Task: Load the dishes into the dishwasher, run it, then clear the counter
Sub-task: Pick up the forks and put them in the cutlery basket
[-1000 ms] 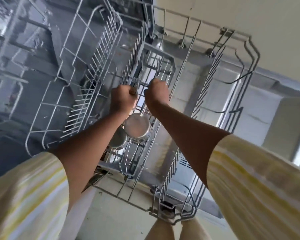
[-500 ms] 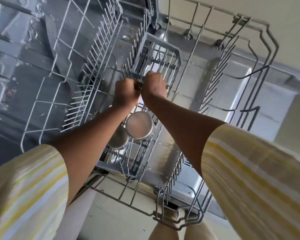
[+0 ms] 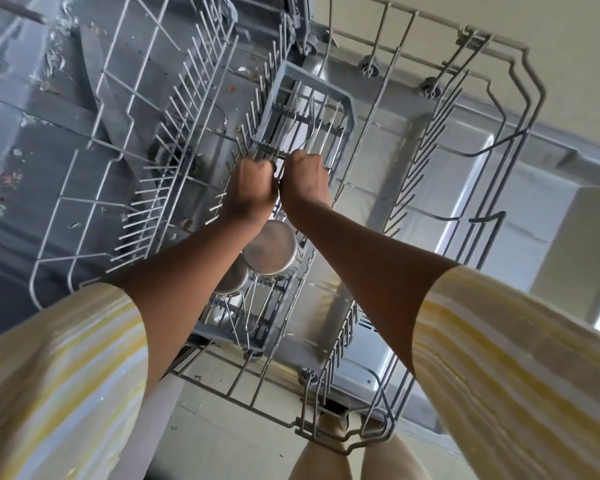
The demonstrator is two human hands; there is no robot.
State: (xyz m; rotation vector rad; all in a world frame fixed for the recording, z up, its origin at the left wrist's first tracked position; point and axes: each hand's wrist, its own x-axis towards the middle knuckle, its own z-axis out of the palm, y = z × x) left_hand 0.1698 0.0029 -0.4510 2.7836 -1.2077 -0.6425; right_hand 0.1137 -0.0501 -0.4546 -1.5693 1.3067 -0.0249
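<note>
Bending over the pulled-out rack (image 3: 527, 81), the person has the left hand (image 3: 252, 188) and right hand (image 3: 305, 183) side by side, knuckles touching. Both are balled tight over the middle of the cutlery basket (image 3: 347, 109); what the hidden fingers clasp I cannot tell. The basket's long axis runs straight away from the wrists. Two steel cups (image 3: 272, 249) stand bottoms up in its near end, just behind the wrists. Prongs (image 3: 194, 109) crowd left of the grip; to the right the rack floor lies open to its side wall.
</note>
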